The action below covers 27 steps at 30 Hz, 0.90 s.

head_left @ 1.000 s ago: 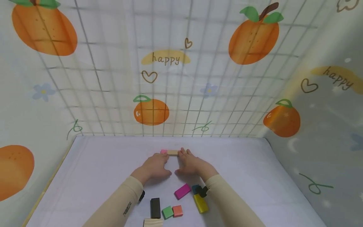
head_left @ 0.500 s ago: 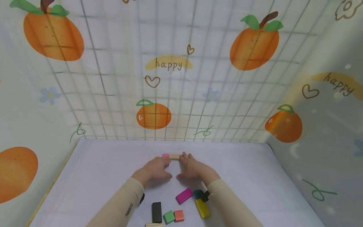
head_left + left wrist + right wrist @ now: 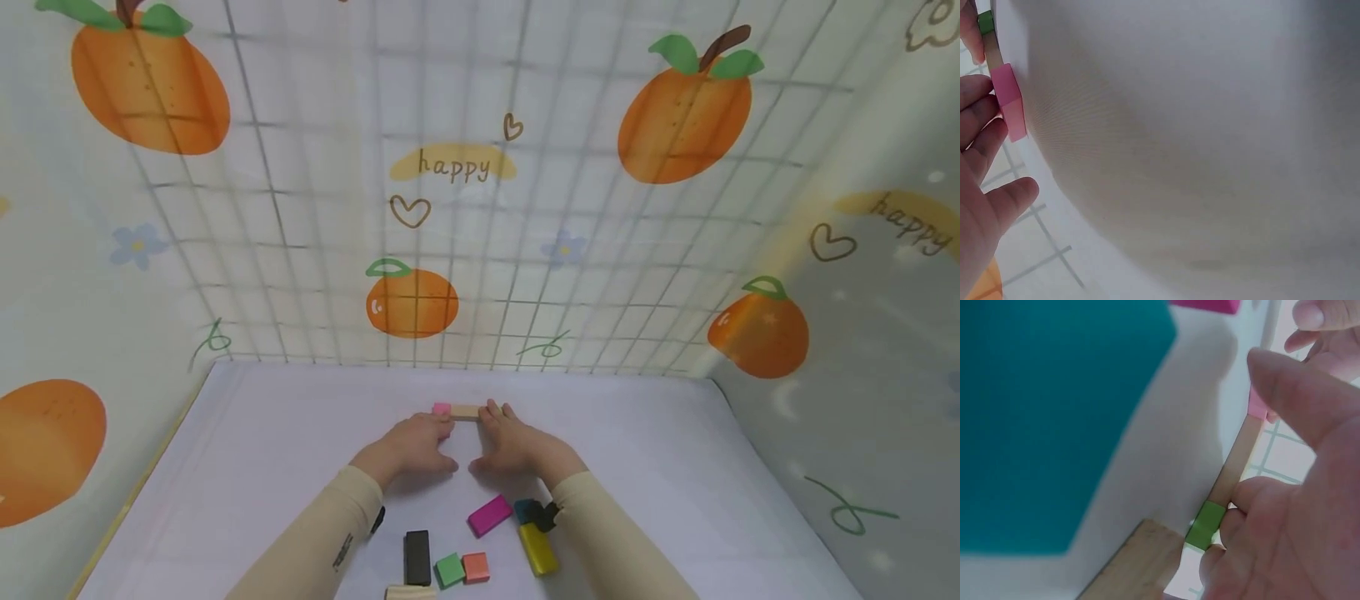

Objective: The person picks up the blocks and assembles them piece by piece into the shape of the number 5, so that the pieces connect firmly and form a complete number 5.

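Observation:
A row of small blocks lies toward the back of the white table. In the head view it shows a pink block point(image 3: 442, 409) and a plain wooden block point(image 3: 465, 412). My left hand point(image 3: 408, 446) has its fingertips against the pink block point(image 3: 1010, 103), with the thumb held apart. My right hand point(image 3: 517, 446) lies at the row's other end. In the right wrist view, its fingers touch a green block point(image 3: 1206, 525) beside the wooden block point(image 3: 1238, 456). Another wooden block point(image 3: 1141, 562) adjoins the green one; the right hand hides these from the head view.
Nearer the person lie a magenta block point(image 3: 490, 516), a black block point(image 3: 417, 557), a green block point(image 3: 450, 571), a coral block point(image 3: 476, 567), a yellow block point(image 3: 538, 550) and a teal block point(image 3: 522, 510). A wooden block point(image 3: 410, 592) is cut off below. Patterned curtains point(image 3: 465, 250) enclose the table.
The head camera's view has shifted slightly. Both hands keep nearly the same places at the row, and the blocks show no clear movement.

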Tool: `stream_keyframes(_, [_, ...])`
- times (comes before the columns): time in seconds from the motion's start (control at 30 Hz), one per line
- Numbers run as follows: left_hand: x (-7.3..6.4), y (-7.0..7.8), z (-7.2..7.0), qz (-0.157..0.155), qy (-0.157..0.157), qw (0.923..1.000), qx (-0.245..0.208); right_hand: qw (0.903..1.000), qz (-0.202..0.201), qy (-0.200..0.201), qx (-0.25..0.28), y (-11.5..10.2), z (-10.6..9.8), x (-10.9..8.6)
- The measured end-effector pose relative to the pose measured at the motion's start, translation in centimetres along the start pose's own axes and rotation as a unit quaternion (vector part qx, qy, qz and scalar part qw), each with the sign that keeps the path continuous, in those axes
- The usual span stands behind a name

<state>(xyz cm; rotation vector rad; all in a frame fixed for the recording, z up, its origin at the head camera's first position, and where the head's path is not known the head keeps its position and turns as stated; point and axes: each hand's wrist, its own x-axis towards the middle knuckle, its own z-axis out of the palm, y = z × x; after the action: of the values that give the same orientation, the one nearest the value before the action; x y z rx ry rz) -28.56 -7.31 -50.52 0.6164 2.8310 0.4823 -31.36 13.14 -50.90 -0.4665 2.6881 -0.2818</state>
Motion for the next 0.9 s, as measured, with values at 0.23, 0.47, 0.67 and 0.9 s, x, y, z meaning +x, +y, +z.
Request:
stream_keyframes(0.23, [0.1,0.4,0.2,-0.001,-0.005,0.9998,0.017,1.0,0.001,-0.002,0.006,0.4,0.3,-0.2])
stream_keyframes(0.47, [0.4,0.5,0.2,0.014,0.023,0.9987,0.043,0.9999,0.011,-0.009,-0.005,0.0,0.0,-0.4])
stream_keyframes(0.67, [0.9,0.5,0.1,0.031,0.036,0.9974,0.054,0.9996,0.014,-0.014,-0.018,-0.4,-0.9,-0.3])
stream_keyframes(0.9, [0.8,0.4,0.2,0.056,0.09,0.9931,0.05,0.9999,-0.001,-0.003,-0.012,-0.2,-1.0,0.1])
